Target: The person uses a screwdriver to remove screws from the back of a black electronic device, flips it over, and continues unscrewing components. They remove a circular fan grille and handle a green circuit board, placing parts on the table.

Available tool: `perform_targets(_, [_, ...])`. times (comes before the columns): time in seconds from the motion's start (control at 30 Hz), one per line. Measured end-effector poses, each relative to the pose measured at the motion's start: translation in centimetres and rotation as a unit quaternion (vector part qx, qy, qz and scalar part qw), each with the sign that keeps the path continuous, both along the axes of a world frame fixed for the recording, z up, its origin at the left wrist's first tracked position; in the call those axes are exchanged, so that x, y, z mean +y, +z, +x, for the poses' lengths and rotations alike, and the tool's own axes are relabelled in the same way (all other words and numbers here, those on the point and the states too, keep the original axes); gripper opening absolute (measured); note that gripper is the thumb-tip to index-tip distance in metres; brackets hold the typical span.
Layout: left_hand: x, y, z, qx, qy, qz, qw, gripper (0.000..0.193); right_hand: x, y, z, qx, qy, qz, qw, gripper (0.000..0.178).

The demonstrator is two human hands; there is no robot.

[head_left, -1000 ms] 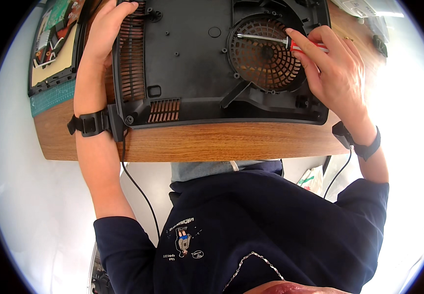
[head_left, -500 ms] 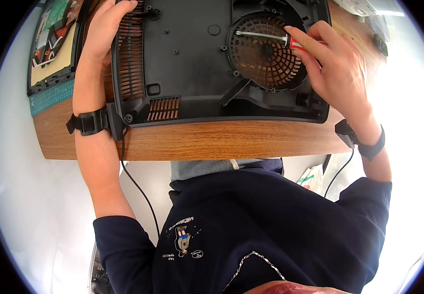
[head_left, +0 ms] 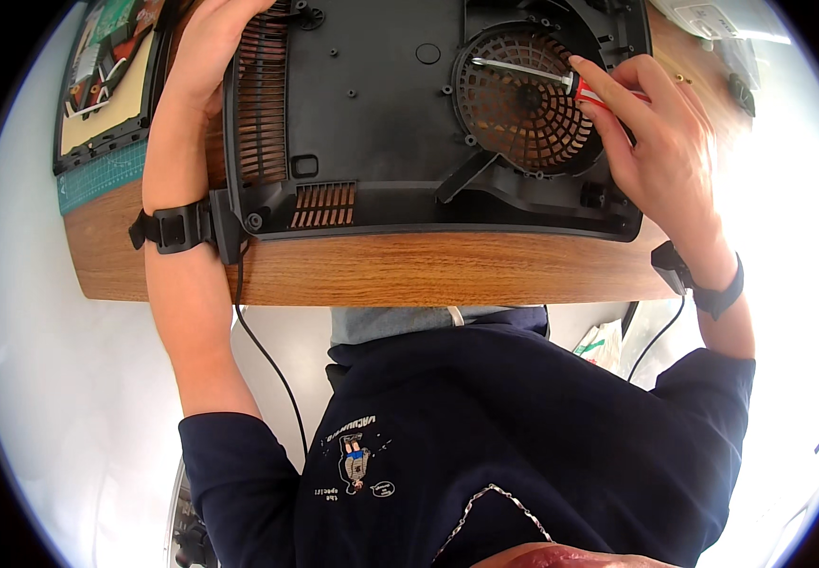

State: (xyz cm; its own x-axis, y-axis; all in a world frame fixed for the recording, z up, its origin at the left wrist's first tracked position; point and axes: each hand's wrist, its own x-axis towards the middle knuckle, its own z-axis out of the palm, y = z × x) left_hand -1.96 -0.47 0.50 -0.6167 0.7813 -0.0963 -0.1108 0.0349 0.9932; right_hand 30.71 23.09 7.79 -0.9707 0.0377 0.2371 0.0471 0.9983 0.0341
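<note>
Screwdriver (head_left: 547, 76) in the right hand (head_left: 660, 142), across the fan grille (head_left: 529, 97) of the black plastic housing (head_left: 372, 142).

Nearest, below the housing, the person's navy shirt (head_left: 542, 435) shows small pale lettering (head_left: 350, 429) and a cartoon figure (head_left: 354, 461). The right hand, palm down over the housing's right side, pinches the red-and-white handle, shaft pointing left from the fingertips. The left hand (head_left: 203, 57) reaches farther, along the housing's left edge; its grip cannot be told.

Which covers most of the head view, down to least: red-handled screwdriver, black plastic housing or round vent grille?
1. Black plastic housing, cut off by the top edge.
2. Round vent grille.
3. Red-handled screwdriver, by visible area; the right hand hides part of it.
</note>
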Motion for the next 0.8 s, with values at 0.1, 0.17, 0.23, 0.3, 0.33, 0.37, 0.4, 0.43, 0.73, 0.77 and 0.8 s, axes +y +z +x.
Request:
perform_targets(0.1, [0.0, -0.1, 0.0, 0.005, 0.005, 0.004, 1.000, 0.037, -0.2, 0.2, 0.1, -0.014, -0.015, -0.013, 1.000, 0.031])
perform_targets(0.17, [0.2, -0.1, 0.4, 0.006, 0.015, 0.010, 1.000, 0.037, -0.3, 0.1, 0.1, -0.013, -0.017, -0.020, 1.000, 0.030])
perform_targets(0.23, [0.1, 0.2, 0.3, -0.004, 0.014, -0.003, 1.000, 0.037, -0.4, 0.1, 0.1, -0.018, -0.017, -0.029, 0.999, 0.032])
perform_targets(0.3, [0.1, 0.2, 0.4, -0.010, 0.016, 0.000, 1.000, 0.037, -0.6, 0.3, 0.2, -0.030, -0.018, -0.038, 0.999, 0.036])
perform_targets(0.33, [0.1, 0.1, 0.5, -0.011, 0.018, 0.010, 1.000, 0.037, -0.6, 0.3, 0.2, -0.028, -0.015, -0.038, 0.999, 0.036])
perform_targets(0.37, [0.1, 0.1, 0.6, -0.012, 0.020, 0.019, 1.000, 0.037, -0.6, 0.3, 0.1, -0.027, -0.013, -0.039, 0.999, 0.036])
perform_targets(0.4, [0.1, 0.0, 0.6, -0.008, 0.017, 0.019, 1.000, 0.038, -0.7, 0.3, 0.1, -0.025, -0.010, -0.040, 0.999, 0.036])
perform_targets(0.43, [0.1, 0.0, 0.5, -0.003, 0.014, 0.019, 1.000, 0.039, -0.7, 0.3, 0.1, -0.024, -0.013, -0.038, 0.999, 0.033])
perform_targets(0.73, [0.3, 0.4, 0.7, -0.013, 0.014, 0.016, 1.000, 0.043, -1.3, 0.3, 0.2, -0.027, -0.013, -0.034, 0.999, 0.029])
perform_targets(0.77, [0.4, 0.3, 0.9, -0.012, 0.018, 0.023, 1.000, 0.042, -1.3, 0.3, 0.3, -0.030, -0.012, -0.034, 0.999, 0.029])
perform_targets(0.8, [0.4, 0.2, 0.8, -0.013, 0.013, 0.027, 0.999, 0.042, -1.4, 0.3, 0.3, -0.032, -0.012, -0.033, 0.999, 0.030])
